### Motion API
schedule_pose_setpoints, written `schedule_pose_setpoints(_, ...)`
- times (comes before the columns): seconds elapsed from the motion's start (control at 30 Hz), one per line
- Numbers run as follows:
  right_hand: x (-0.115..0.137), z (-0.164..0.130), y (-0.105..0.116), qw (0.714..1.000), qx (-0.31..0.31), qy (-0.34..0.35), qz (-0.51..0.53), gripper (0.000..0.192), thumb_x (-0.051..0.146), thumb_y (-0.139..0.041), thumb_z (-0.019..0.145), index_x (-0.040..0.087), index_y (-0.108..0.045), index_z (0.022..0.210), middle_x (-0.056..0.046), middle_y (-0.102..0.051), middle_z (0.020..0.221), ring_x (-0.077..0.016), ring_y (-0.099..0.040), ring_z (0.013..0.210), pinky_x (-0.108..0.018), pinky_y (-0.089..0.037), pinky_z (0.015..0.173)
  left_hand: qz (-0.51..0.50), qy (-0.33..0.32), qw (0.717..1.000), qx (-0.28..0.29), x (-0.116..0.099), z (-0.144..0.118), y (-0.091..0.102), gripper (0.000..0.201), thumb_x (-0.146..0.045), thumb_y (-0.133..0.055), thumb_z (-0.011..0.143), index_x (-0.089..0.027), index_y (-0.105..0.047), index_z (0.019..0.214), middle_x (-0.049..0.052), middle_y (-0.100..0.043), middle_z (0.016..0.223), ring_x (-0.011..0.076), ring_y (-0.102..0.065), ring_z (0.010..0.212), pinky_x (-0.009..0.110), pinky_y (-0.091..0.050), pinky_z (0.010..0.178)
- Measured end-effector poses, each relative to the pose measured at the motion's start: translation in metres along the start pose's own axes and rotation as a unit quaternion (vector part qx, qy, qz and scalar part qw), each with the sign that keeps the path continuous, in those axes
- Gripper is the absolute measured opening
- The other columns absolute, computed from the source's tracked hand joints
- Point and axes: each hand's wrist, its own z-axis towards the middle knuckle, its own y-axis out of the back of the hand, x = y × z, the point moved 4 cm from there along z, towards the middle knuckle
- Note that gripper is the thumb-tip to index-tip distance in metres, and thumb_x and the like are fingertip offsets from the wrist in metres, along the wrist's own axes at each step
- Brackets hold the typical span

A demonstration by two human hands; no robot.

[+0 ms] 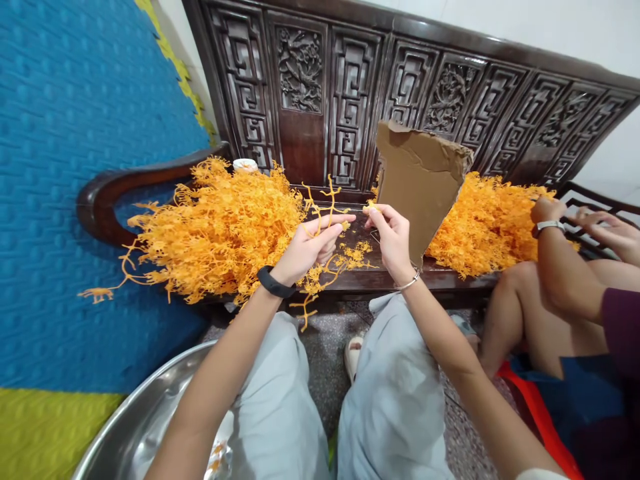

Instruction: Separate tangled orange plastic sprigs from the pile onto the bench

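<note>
My left hand (317,243) is closed around an orange plastic branch (327,200), whose thin forked twigs stick up above the fingers. The index finger points toward my right hand (393,237), which pinches a small orange plastic piece (373,207) between thumb and fingertips. A short gap separates the two hands. To the left, a big heap of orange plastic sprigs (225,227) fills the end of the dark wooden bench. Loose orange pieces (356,255) lie on the seat between and below my hands.
An upright cardboard sheet (417,187) divides the bench from a second orange heap (490,227). A co-worker's hands (550,210) are beside that heap. The carved backrest (345,100) rises behind. A metal basin (150,413) stands at lower left, near blue foam mats (90,167).
</note>
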Motion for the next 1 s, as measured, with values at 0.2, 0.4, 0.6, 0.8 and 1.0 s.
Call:
schedule_pose_setpoints(0.2, -0.009, 0.002, 0.003, 0.999, 0.023, -0.029, 0.018, 0.019, 0.035, -0.059, 0.078, 0.017, -0.064, 0.08, 0.0, -0.06, 0.072, -0.0088, -0.052, 0.062, -0.024, -0.044, 0.064, 0.057, -0.013, 0.998, -0.028, 0.002, 0.002, 0.01, 0.028, -0.032, -0.058, 0.079, -0.013, -0.064, 0.098, -0.01, -0.025, 0.044, 0.0028, -0.019, 0.036, 0.022, -0.013, 0.038)
schedule_pose_setpoints(0.4, -0.039, 0.012, 0.005, 0.996, 0.061, -0.066, 0.013, 0.024, 0.04, -0.064, 0.072, 0.017, -0.062, 0.079, 0.0, -0.061, 0.074, -0.0093, -0.054, 0.064, -0.025, -0.047, 0.067, 0.159, -0.023, 0.985, -0.057, 0.005, 0.004, 0.013, 0.024, -0.036, -0.058, 0.078, -0.014, -0.065, 0.086, -0.007, -0.032, 0.044, 0.0035, -0.025, 0.037, 0.023, -0.015, 0.038)
schedule_pose_setpoints(0.6, -0.064, 0.016, 0.006, 0.981, 0.094, -0.154, 0.075, 0.038, 0.046, -0.074, 0.057, 0.018, -0.054, 0.074, 0.003, -0.059, 0.064, -0.0095, -0.057, 0.059, -0.025, -0.05, 0.062, 0.174, -0.031, 0.981, -0.078, 0.008, 0.008, 0.015, 0.022, -0.036, -0.06, 0.075, -0.014, -0.061, 0.079, -0.008, -0.032, 0.043, 0.0037, -0.025, 0.037, 0.023, -0.015, 0.038)
schedule_pose_setpoints(0.8, -0.076, 0.015, 0.009, 0.965, 0.106, -0.229, 0.072, 0.03, 0.041, -0.07, 0.067, 0.015, -0.056, 0.071, 0.001, -0.061, 0.062, -0.0078, -0.057, 0.055, -0.023, -0.05, 0.06, 0.155, -0.028, 0.981, -0.116, 0.013, 0.013, 0.023, 0.02, -0.033, -0.066, 0.069, -0.017, -0.054, 0.071, -0.01, -0.03, 0.042, 0.0031, -0.024, 0.036, 0.022, -0.015, 0.038)
schedule_pose_setpoints(1.0, -0.11, 0.015, 0.011, 0.943, 0.083, -0.322, -0.032, 0.023, 0.019, -0.055, 0.083, 0.012, -0.055, 0.061, 0.0, -0.057, 0.053, -0.0047, -0.052, 0.047, -0.017, -0.046, 0.051, 0.048, 0.008, 0.993, -0.107, 0.015, 0.017, 0.029, 0.019, -0.034, -0.057, 0.074, -0.017, -0.051, 0.069, -0.011, -0.023, 0.041, 0.0031, -0.016, 0.033, 0.019, -0.01, 0.036)
